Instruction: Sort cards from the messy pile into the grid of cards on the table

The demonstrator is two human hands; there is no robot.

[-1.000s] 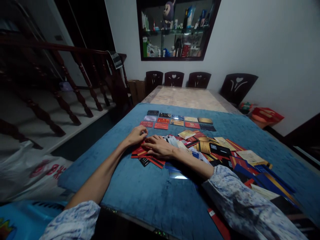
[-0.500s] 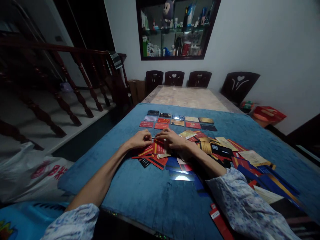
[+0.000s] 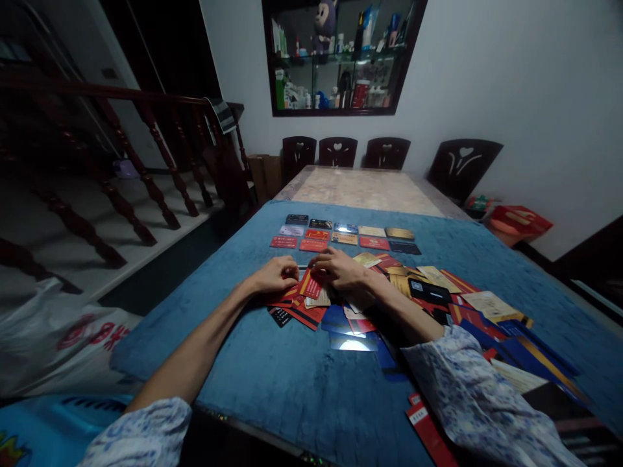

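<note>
On the blue-covered surface (image 3: 233, 370), we see a red card (image 3: 313, 285) just below the bent fingers of our right hand (image 3: 346, 269); whether that grip pinches it, we cannot tell. Yellow stripes its slanted face. Our left hand (image 3: 275, 275) curls beside it, its grip's hold likewise unclear. Card rows (image 3: 318, 234) lie beyond; a jumbled card heap (image 3: 479, 318) crowds our right forearm.

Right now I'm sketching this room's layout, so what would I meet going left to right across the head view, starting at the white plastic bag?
White plastic bag → left hand → right hand → black card with a pale square → red bag.
</note>
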